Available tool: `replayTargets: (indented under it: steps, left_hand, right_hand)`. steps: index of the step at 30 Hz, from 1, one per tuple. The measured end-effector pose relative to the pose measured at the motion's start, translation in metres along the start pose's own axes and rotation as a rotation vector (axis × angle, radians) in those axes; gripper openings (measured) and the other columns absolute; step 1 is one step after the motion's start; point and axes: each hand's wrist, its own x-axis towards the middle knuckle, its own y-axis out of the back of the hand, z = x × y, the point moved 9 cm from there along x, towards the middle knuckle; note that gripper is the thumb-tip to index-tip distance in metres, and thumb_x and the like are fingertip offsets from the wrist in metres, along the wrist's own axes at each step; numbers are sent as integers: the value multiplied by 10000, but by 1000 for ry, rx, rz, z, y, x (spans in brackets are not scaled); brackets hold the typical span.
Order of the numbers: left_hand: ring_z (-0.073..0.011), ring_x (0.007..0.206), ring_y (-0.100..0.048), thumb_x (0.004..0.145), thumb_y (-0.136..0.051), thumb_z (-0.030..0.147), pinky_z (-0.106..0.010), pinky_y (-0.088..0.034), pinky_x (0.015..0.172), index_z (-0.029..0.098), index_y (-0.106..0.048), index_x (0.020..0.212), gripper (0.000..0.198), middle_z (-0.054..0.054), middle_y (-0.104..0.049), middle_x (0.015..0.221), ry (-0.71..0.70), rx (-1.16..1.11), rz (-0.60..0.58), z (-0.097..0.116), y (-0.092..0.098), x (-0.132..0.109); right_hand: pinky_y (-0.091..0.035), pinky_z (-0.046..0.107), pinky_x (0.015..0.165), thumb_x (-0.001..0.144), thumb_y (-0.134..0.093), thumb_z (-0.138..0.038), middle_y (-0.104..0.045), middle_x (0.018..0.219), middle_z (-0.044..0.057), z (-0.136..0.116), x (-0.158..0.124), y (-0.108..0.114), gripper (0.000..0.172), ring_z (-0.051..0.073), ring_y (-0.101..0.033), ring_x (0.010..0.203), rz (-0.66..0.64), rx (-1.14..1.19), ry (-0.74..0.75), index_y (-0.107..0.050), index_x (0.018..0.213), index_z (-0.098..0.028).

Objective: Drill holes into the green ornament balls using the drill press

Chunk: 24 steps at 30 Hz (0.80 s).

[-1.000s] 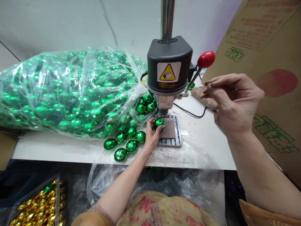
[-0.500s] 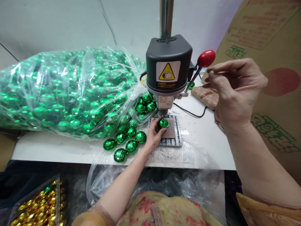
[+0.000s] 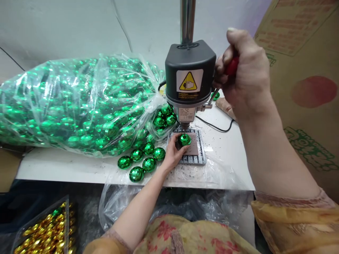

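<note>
My left hand (image 3: pixel 172 152) pinches a faceted green bead (image 3: pixel 184 139) and holds it on the brown pad (image 3: pixel 194 144) of the small bench drill's base plate (image 3: pixel 196 160), right under the drill tip. The black drill head (image 3: pixel 190 72) carries a yellow warning sticker. My right hand (image 3: pixel 243 74) is closed in a fist round the red knob (image 3: pixel 232 67) of the drill's lever, just right of the head.
A big clear bag of green beads (image 3: pixel 76 102) fills the left of the white table (image 3: pixel 58 167). Several loose green beads (image 3: pixel 143 160) lie by my left wrist. A cardboard box (image 3: pixel 304 70) stands at the right. A tray of gold beads (image 3: pixel 42 233) sits below left.
My right hand rose from beside the lever and closed round the red knob. My left hand shifted the green bead slightly right, under the drill tip.
</note>
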Motion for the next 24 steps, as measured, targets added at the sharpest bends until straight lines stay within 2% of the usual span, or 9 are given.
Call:
replayTargets:
  steps: [2,3,6,9,11,14,18,24]
  left_hand:
    - [-272,1233,-584,830,-781,327,-425,-449,1080,223,-569,1285,513,-89,-642,1270,-4,3,1,0,0,0]
    - [-275,1234,-584,829,-781,323,-428,-448,1082,223,-572,1283,510,-90,-645,1267,-3,8,3,1,0,0]
    - [-281,1235,-582,828,-779,313,-436,-442,1087,226,-578,1274,497,-91,-651,1258,3,25,9,2,1,0]
    - [-278,1226,-586,832,-775,323,-432,-448,1079,224,-576,1275,496,-90,-653,1252,4,15,11,4,1,-1]
    - [-271,1209,-596,838,-769,337,-424,-458,1065,223,-571,1284,501,-89,-654,1252,10,-2,8,4,0,-1]
    - [-266,1204,-599,840,-767,345,-419,-459,1063,223,-568,1286,504,-87,-652,1255,11,-6,5,5,0,-2]
    - [-265,1203,-595,835,-769,336,-424,-450,1073,222,-573,1274,494,-84,-653,1250,2,-2,4,6,0,-1]
    - [-265,1198,-596,840,-766,350,-424,-448,1075,223,-575,1273,490,-82,-658,1240,-12,13,6,8,1,-1]
  right_hand:
    - [-146,251,280,971,-432,-277,-350,324,-62,14,4,0,568,68,-242,238,16,63,-198,-343,412,-228]
    - [-114,248,277,961,-465,-281,-324,309,-67,16,4,-1,583,62,-216,231,18,106,-237,-331,396,-224]
    - [-65,255,268,821,-683,-394,-293,296,-76,1,-3,-7,589,53,-186,237,-45,193,-68,-336,374,-234]
    - [-83,284,275,625,-846,-492,-295,290,-67,-12,-25,-6,605,68,-247,244,-82,228,121,-370,349,-243]
    - [-138,291,301,663,-850,-461,-307,291,-58,-16,-41,-2,607,72,-297,257,-59,199,200,-390,343,-230]
    - [-203,277,356,802,-780,-350,-276,318,-70,-21,-64,6,590,56,-324,295,8,166,334,-409,370,-198]
    - [-172,259,383,901,-670,-244,-253,377,-77,-21,-87,8,575,34,-308,336,27,117,457,-349,430,-176]
    - [-215,309,448,913,-656,-310,-259,394,-63,-14,-106,13,593,48,-286,373,76,-18,506,-332,435,-175]
